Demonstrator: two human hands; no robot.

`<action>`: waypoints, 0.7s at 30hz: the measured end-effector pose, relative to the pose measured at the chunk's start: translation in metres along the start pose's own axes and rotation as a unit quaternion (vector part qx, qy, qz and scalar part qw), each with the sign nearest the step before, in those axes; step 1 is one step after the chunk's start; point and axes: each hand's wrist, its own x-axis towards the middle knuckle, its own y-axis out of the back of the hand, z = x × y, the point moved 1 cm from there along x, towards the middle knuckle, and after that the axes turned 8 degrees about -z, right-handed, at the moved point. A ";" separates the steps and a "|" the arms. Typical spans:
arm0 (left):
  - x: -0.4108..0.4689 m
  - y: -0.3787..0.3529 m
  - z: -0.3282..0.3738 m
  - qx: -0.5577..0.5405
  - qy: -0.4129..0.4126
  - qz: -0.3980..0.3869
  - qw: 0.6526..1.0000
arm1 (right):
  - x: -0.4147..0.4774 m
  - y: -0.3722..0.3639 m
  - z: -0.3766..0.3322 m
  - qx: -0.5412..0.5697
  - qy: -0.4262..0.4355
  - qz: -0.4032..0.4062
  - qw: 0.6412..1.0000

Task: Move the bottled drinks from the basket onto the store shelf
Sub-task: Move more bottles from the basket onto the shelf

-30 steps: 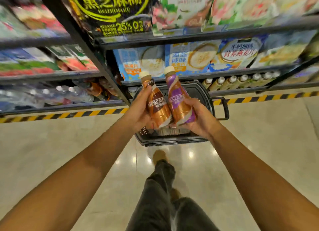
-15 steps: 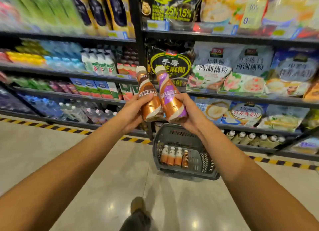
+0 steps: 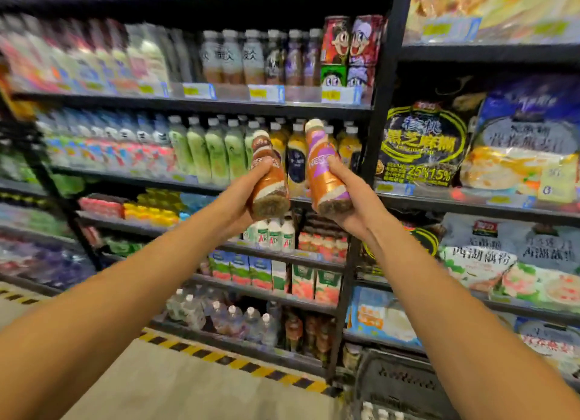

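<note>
My left hand (image 3: 243, 193) grips a brown-and-orange coffee bottle (image 3: 270, 181) with a cream cap, tilted slightly away from me. My right hand (image 3: 351, 197) grips a purple-and-orange coffee bottle (image 3: 326, 175) of the same kind. Both bottles are held up side by side at the height of the shelf (image 3: 201, 179) of green and yellow drinks. The dark basket (image 3: 405, 385) sits on the floor at the lower right, with a few bottle caps (image 3: 381, 413) showing at the frame's bottom edge.
Black shelving fills the view, with bottled drinks and cans (image 3: 351, 49) on the left bay and bagged foods (image 3: 420, 143) on the right bay. A black upright post (image 3: 373, 156) divides them. Yellow-black tape (image 3: 238, 363) marks the floor along the shelf base.
My view has swung upward and the shelves are closer. Both hands have lifted the two bottles higher, up to the drinks shelf level. The basket has dropped to the lower right corner.
</note>
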 end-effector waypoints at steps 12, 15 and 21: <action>0.139 0.060 0.153 0.186 -0.079 -0.101 0.974 | 0.146 -0.097 -0.101 -0.218 0.137 0.140 0.956; 0.185 0.061 0.173 0.233 -0.109 -0.098 0.961 | 0.187 -0.095 -0.119 -0.289 0.176 0.176 0.924; 0.279 0.058 0.200 0.300 -0.181 -0.075 0.934 | 0.269 -0.082 -0.144 -0.351 0.254 0.218 0.875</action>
